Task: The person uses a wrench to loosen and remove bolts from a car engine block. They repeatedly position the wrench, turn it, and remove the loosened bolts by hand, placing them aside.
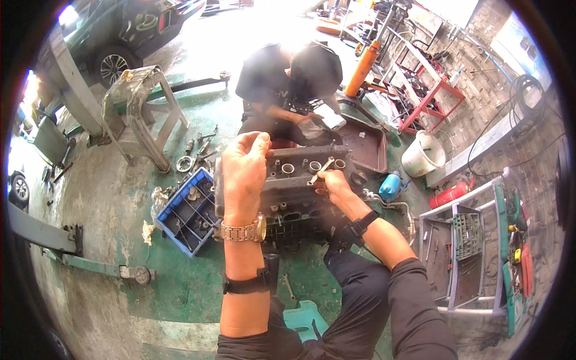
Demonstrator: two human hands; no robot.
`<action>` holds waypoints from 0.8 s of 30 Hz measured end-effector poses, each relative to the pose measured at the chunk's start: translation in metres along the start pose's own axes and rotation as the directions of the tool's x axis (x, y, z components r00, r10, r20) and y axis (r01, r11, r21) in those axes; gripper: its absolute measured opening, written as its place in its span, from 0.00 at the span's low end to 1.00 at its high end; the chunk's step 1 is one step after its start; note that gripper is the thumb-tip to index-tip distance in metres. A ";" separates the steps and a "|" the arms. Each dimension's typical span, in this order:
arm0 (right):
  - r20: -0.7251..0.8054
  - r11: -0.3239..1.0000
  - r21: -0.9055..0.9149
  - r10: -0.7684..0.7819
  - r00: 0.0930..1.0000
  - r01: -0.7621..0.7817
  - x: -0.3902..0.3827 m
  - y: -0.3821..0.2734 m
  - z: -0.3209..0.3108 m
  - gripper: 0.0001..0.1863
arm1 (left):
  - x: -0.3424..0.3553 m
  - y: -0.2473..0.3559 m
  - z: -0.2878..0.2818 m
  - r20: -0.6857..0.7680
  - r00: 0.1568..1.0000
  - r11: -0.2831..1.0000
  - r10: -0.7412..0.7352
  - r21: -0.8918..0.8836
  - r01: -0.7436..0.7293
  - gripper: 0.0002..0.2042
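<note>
My right hand (336,187) is closed around a small silver wrench (324,167) over the top of a dark engine (294,204). The wrench slants across the engine's top cover, between two round openings (314,166). Raised above the cover's left end is my left hand (243,174), thumb and fingers pressed together. Whether anything sits in that pinch is too small to tell. A watch (243,231) is on my left wrist, and a black strap (362,222) is around the right one.
A person (294,84) crouches behind the engine, holding a phone (330,117). Left of it lies a blue divided crate (189,213). To the right are a blue canister (390,188), a white bucket (423,154) and a tool cart (471,252). A turquoise stool (303,319) is between my legs.
</note>
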State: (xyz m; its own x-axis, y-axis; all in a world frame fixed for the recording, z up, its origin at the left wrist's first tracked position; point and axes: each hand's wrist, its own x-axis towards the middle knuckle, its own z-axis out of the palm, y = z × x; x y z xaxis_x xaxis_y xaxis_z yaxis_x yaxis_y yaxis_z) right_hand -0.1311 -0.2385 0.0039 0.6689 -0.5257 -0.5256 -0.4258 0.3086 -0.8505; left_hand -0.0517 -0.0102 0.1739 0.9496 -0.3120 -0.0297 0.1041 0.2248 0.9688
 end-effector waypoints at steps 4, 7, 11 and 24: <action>0.011 0.996 0.085 0.035 0.999 -0.035 0.003 0.000 0.002 0.08 | 0.000 0.000 0.000 -0.001 1.000 1.000 0.005 -0.003 -0.006 0.09; 0.009 0.984 0.170 0.052 0.999 -0.052 0.004 0.000 0.006 0.10 | -0.002 0.001 0.002 0.001 1.000 1.000 -0.007 -0.015 0.007 0.09; 0.025 0.980 0.195 0.040 0.999 -0.044 0.003 -0.001 0.009 0.11 | -0.003 0.003 0.002 0.003 1.000 1.000 -0.013 -0.002 0.013 0.10; -0.016 0.978 0.207 -0.007 1.000 0.010 -0.009 0.004 -0.030 0.07 | -0.002 0.003 0.000 0.003 1.000 1.000 -0.002 0.020 0.001 0.10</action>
State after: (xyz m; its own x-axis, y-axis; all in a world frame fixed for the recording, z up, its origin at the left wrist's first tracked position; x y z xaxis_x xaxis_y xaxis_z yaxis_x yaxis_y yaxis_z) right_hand -0.1569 -0.2565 0.0057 0.6623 -0.5401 -0.5193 -0.2835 0.4610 -0.8409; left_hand -0.0534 -0.0085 0.1764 0.9486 -0.3149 -0.0305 0.0997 0.2061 0.9734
